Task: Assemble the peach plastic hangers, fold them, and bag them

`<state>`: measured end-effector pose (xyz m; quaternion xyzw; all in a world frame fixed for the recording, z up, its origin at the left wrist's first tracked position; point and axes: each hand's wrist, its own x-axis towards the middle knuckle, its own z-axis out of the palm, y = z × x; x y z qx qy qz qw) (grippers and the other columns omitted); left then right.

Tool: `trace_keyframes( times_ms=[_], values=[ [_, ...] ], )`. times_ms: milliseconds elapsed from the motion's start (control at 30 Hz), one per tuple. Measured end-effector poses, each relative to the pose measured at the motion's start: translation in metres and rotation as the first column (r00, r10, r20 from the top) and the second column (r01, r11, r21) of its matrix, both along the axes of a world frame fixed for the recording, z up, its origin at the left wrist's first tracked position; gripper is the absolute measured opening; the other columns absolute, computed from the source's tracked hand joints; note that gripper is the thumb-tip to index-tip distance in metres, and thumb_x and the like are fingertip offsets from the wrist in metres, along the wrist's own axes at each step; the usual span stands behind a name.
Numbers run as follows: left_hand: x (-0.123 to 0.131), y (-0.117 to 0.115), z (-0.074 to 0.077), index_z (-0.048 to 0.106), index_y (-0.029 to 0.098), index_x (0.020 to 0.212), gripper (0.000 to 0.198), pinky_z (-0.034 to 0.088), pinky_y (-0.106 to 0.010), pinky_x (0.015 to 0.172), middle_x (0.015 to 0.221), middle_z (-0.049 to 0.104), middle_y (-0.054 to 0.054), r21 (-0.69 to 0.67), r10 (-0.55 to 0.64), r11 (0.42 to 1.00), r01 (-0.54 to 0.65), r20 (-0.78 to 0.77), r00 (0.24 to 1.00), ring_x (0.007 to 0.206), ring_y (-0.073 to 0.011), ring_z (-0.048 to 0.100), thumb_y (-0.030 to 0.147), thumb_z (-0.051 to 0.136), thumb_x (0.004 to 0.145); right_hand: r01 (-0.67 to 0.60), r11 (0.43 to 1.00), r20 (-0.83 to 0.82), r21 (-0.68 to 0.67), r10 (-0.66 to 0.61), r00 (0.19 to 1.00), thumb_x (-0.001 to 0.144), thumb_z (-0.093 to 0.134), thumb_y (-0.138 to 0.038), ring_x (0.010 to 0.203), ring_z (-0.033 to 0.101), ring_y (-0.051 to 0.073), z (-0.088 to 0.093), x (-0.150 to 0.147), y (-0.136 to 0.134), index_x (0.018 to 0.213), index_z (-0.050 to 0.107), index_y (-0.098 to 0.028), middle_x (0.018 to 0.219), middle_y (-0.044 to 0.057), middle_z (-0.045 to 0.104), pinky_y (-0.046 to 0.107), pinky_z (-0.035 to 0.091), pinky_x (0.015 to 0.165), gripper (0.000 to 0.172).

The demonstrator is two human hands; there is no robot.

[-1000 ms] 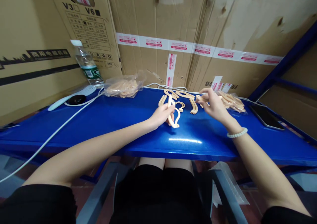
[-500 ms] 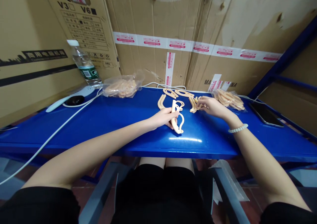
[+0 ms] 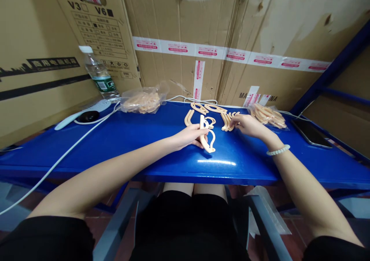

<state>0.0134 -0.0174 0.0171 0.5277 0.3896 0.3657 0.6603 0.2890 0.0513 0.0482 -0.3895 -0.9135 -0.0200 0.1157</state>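
My left hand point(image 3: 189, 136) is closed on a beige plastic hook-shaped piece point(image 3: 207, 137) that stands on edge on the blue table point(image 3: 138, 145). My right hand point(image 3: 248, 125) rests on the table with its fingertips pinched on a small row of the same beige pieces point(image 3: 227, 121). More loose beige pieces point(image 3: 202, 109) lie flat just behind both hands. A white bead bracelet point(image 3: 277, 150) circles my right wrist.
A clear bag of beige pieces point(image 3: 143, 99) lies at the back left, another bag point(image 3: 267, 116) at the back right. A water bottle point(image 3: 100, 76), a white power strip point(image 3: 83, 114) with its cable and a phone point(image 3: 310, 133) are also on the table. Cardboard boxes point(image 3: 202, 34) wall the back.
My right hand dropped from the raised spot near the right bag down onto the row of pieces. My left hand shifted slightly right, keeping its piece.
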Motion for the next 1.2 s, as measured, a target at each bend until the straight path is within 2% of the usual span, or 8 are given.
trace_keyframes(
  times_ms=[200, 333, 467, 567, 700, 900, 1100, 1200],
  values=[
    [-0.002, 0.003, -0.003, 0.060, 0.014, 0.085, 0.013, 0.057, -0.024, 0.058, 0.070, 0.067, -0.003, 0.017, -0.025, 1.000, 0.025, 0.001, 1.000, 0.065, -0.0158, 0.070, 0.019, 0.072, 0.086, 0.009, 1.000, -0.011, -0.012, -0.009, 1.000, 0.070, 0.052, 0.001, 0.075, 0.070, 0.020, 0.002, 0.000, -0.001, 0.076, 0.074, -0.019, 0.082, 0.004, 0.078, 0.029, 0.052, 0.073, 0.031],
    [-0.002, 0.003, -0.003, 0.063, 0.013, 0.086, 0.011, 0.059, -0.026, 0.063, 0.076, 0.068, -0.004, 0.078, -0.050, 0.996, 0.052, -0.015, 0.999, 0.071, -0.0170, 0.071, 0.013, 0.073, 0.081, 0.020, 0.999, -0.072, 0.045, -0.016, 0.997, 0.073, 0.050, -0.001, 0.072, 0.068, 0.020, 0.001, -0.003, -0.004, 0.076, 0.072, -0.018, 0.078, 0.005, 0.075, 0.029, 0.051, 0.070, 0.028],
    [-0.009, 0.008, 0.004, 0.070, 0.012, 0.100, 0.019, 0.057, -0.026, 0.063, 0.089, 0.071, -0.007, 0.235, -0.047, 0.970, 0.057, -0.047, 0.998, 0.070, -0.0160, 0.070, 0.012, 0.071, 0.081, 0.043, 0.984, -0.219, 0.173, -0.004, 0.976, 0.084, 0.045, -0.007, 0.085, 0.065, 0.023, -0.007, -0.026, -0.016, 0.110, 0.067, -0.015, 0.101, 0.012, 0.070, 0.036, 0.053, 0.079, 0.035],
    [-0.020, 0.017, 0.010, 0.073, 0.013, 0.103, 0.025, 0.052, -0.022, 0.060, 0.096, 0.071, -0.007, 0.401, 0.026, 0.916, 0.006, -0.075, 0.997, 0.071, -0.0146, 0.067, 0.012, 0.073, 0.078, -0.054, 0.969, -0.287, 0.243, 0.125, 0.950, 0.088, 0.043, -0.008, 0.106, 0.061, 0.025, -0.017, -0.051, -0.032, 0.134, 0.053, -0.018, 0.121, 0.014, 0.062, 0.042, 0.052, 0.091, 0.048],
    [-0.031, 0.027, 0.013, 0.077, 0.016, 0.100, 0.026, 0.053, -0.022, 0.069, 0.108, 0.069, -0.007, 0.583, 0.134, 0.811, -0.054, -0.095, 0.986, 0.084, -0.0172, 0.067, 0.016, 0.077, 0.074, -0.313, 0.899, -0.185, 0.307, 0.379, 0.907, 0.087, 0.045, -0.004, 0.129, 0.049, 0.030, -0.024, -0.072, -0.050, 0.142, 0.047, -0.025, 0.141, 0.015, 0.046, 0.052, 0.047, 0.104, 0.059],
    [-0.028, 0.027, 0.003, 0.070, 0.014, 0.112, 0.033, 0.057, -0.027, 0.075, 0.101, 0.075, -0.008, 0.687, 0.221, 0.721, -0.088, -0.108, 0.969, 0.081, -0.0188, 0.071, 0.024, 0.073, 0.080, -0.310, 0.909, -0.216, 0.277, 0.374, 0.902, 0.085, 0.047, -0.003, 0.127, 0.050, 0.029, -0.024, -0.071, -0.052, 0.147, 0.043, -0.026, 0.150, 0.016, 0.035, 0.054, 0.046, 0.108, 0.066],
    [-0.024, 0.030, -0.005, 0.069, 0.013, 0.107, 0.029, 0.059, -0.027, 0.074, 0.110, 0.073, -0.010, 0.741, 0.293, 0.660, -0.125, -0.101, 0.951, 0.082, -0.0168, 0.073, 0.022, 0.071, 0.080, -0.319, 0.922, -0.298, 0.221, 0.375, 0.878, 0.087, 0.050, -0.008, 0.144, 0.036, 0.034, -0.022, -0.069, -0.050, 0.151, 0.038, -0.031, 0.152, 0.013, 0.037, 0.061, 0.037, 0.114, 0.069],
    [-0.024, 0.030, -0.006, 0.072, 0.014, 0.105, 0.028, 0.058, -0.026, 0.072, 0.117, 0.071, -0.011, 0.773, 0.336, 0.619, -0.138, -0.102, 0.936, 0.083, -0.0164, 0.072, 0.025, 0.071, 0.080, -0.326, 0.926, -0.352, 0.193, 0.375, 0.858, 0.090, 0.052, -0.011, 0.145, 0.036, 0.034, -0.021, -0.069, -0.049, 0.151, 0.038, -0.031, 0.151, 0.013, 0.041, 0.062, 0.033, 0.117, 0.066]
  ],
)
